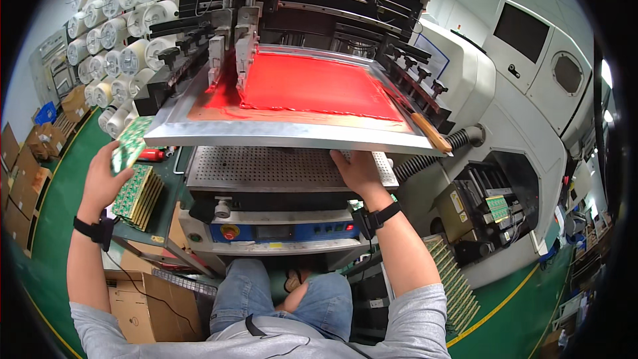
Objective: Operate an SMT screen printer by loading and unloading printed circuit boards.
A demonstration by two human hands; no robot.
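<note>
My left hand (103, 183) is closed on the edge of a green-and-white circuit board panel (131, 141), held tilted above a stack of similar circuit boards (138, 196). My right hand (361, 171) reaches under the front rail of a silver screen-printing frame (292, 135), just over a perforated metal bed (266, 167). Its thumb shows, but the frame hides its other fingers. Red ink (312, 86) covers most of the mesh in the frame. A squeegee holder (246, 53) stands in the ink at the left.
A wooden-handled spatula (430, 131) lies on the frame's right side. Below the bed runs a blue control panel (286, 232) with a red knob (229, 232). A cardboard box (154, 302) stands at lower left. Boards fill a rack (452, 282) at right, beside a white machine (512, 119).
</note>
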